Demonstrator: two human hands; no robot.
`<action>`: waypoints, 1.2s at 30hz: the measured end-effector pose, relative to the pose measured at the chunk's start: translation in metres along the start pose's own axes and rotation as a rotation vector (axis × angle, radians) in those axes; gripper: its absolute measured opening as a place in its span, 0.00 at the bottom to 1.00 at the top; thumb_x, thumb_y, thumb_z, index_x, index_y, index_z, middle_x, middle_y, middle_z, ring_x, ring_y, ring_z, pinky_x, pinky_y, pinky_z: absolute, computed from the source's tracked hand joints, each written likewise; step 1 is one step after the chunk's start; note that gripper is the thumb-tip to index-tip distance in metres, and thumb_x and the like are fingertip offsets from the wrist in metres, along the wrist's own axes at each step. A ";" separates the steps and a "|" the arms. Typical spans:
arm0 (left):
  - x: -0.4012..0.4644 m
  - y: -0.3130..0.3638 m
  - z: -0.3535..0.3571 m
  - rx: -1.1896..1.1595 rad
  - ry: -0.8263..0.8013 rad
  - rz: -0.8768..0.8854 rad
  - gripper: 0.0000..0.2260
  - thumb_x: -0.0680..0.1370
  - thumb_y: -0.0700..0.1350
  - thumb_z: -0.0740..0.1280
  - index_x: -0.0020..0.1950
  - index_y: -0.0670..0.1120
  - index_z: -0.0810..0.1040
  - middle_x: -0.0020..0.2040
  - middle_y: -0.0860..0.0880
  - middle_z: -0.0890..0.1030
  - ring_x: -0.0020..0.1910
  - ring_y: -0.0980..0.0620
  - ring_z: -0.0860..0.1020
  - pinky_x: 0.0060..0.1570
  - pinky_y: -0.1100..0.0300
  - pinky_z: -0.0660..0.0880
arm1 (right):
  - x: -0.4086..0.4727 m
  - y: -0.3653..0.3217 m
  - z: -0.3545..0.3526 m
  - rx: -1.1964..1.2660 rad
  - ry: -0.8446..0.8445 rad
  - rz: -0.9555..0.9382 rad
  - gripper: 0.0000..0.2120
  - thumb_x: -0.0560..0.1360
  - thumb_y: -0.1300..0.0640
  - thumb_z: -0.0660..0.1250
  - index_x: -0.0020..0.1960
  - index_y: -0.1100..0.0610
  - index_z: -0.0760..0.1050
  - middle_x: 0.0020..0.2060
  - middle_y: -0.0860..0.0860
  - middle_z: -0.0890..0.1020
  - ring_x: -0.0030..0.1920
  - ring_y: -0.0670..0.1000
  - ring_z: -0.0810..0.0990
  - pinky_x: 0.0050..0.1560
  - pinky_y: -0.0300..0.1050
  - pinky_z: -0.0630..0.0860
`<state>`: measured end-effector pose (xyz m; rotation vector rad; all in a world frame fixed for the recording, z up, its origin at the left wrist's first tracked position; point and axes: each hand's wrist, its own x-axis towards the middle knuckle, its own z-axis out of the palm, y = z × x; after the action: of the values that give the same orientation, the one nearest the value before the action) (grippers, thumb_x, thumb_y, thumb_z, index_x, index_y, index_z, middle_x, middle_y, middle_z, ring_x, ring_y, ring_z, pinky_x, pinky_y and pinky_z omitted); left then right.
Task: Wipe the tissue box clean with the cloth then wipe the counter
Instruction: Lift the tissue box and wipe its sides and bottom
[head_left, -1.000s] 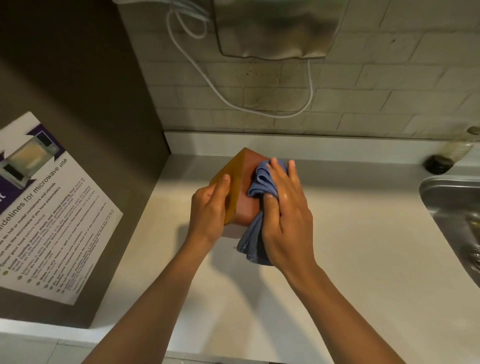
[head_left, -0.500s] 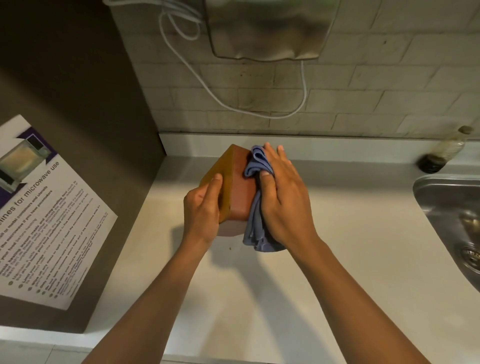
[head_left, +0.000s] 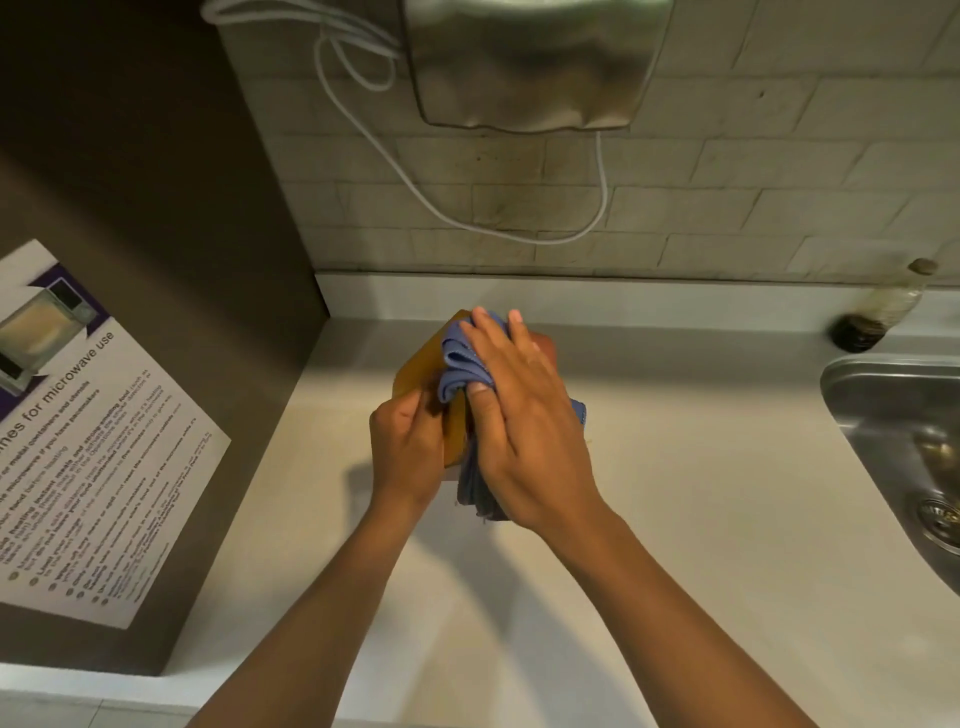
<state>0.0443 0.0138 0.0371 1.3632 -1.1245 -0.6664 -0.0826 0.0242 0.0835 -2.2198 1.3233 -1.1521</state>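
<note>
Head view, left hand (head_left: 408, 449) gripping tilted tissue box (head_left: 423, 364); right hand (head_left: 524, 431) pressing cloth (head_left: 460, 358)

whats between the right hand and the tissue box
The blue cloth: the right hand presses it against the tissue box, bunched under the fingers, as the head view shows.

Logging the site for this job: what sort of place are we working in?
Probably a shared kitchenette or office pantry: a steel sink set in the counter, a tiled wall, and a posted notice on microwave use.
</note>
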 end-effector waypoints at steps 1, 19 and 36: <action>0.001 0.003 -0.001 0.007 0.015 0.016 0.20 0.82 0.45 0.63 0.30 0.53 0.74 0.25 0.58 0.75 0.26 0.58 0.73 0.31 0.67 0.69 | 0.000 0.002 -0.001 0.010 0.014 0.016 0.25 0.83 0.51 0.50 0.79 0.53 0.59 0.78 0.48 0.62 0.80 0.45 0.49 0.79 0.44 0.49; 0.001 0.005 -0.001 -0.038 0.019 0.074 0.16 0.80 0.45 0.61 0.32 0.48 0.74 0.24 0.57 0.76 0.25 0.59 0.74 0.29 0.70 0.69 | 0.008 -0.009 -0.001 0.017 0.068 -0.026 0.24 0.83 0.51 0.50 0.77 0.55 0.64 0.77 0.49 0.65 0.80 0.49 0.52 0.79 0.47 0.50; 0.004 0.019 -0.015 0.033 -0.210 0.095 0.30 0.71 0.77 0.54 0.49 0.52 0.74 0.44 0.62 0.81 0.45 0.57 0.82 0.39 0.68 0.78 | -0.010 0.019 0.009 0.473 0.420 0.267 0.21 0.82 0.57 0.55 0.74 0.45 0.64 0.73 0.48 0.72 0.72 0.44 0.70 0.72 0.52 0.69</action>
<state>0.0554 0.0193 0.0587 1.2802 -1.3645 -0.7364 -0.0892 0.0216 0.0612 -1.4736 1.2716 -1.6733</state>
